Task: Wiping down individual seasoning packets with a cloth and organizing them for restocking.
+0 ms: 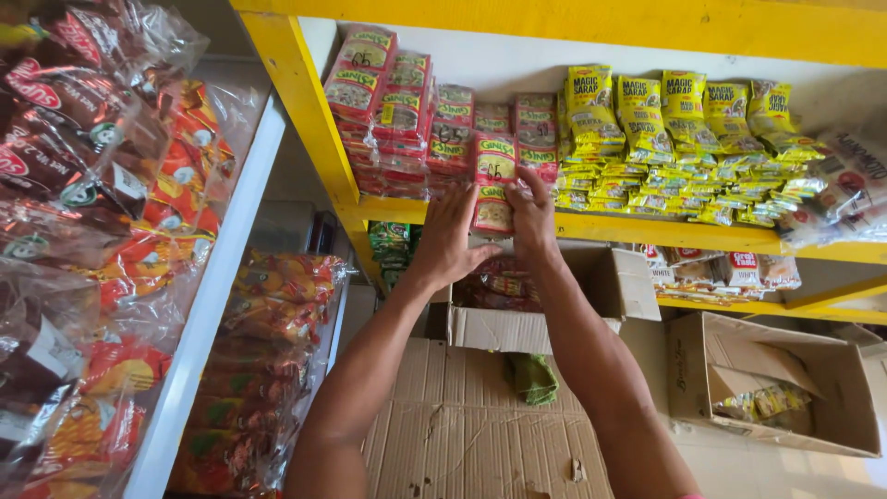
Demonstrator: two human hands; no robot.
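Both my hands reach up to a yellow shelf [305,102]. Between them they hold a strip of red and green sachets [494,189] that hangs over the shelf's front edge. My left hand [450,236] presses the strip's left side, fingers flat and upward. My right hand [531,214] grips its right side, thumb near the top sachet. Behind the strip lie stacks of the same red sachets [388,111]. Yellow sachets [665,139] are piled to the right on the same shelf.
An open cardboard box [545,323] with red packets sits below my hands, on flattened cardboard [480,425]. Another open box [776,383] stands lower right. Bagged snack packs [83,185] fill a white rack on the left.
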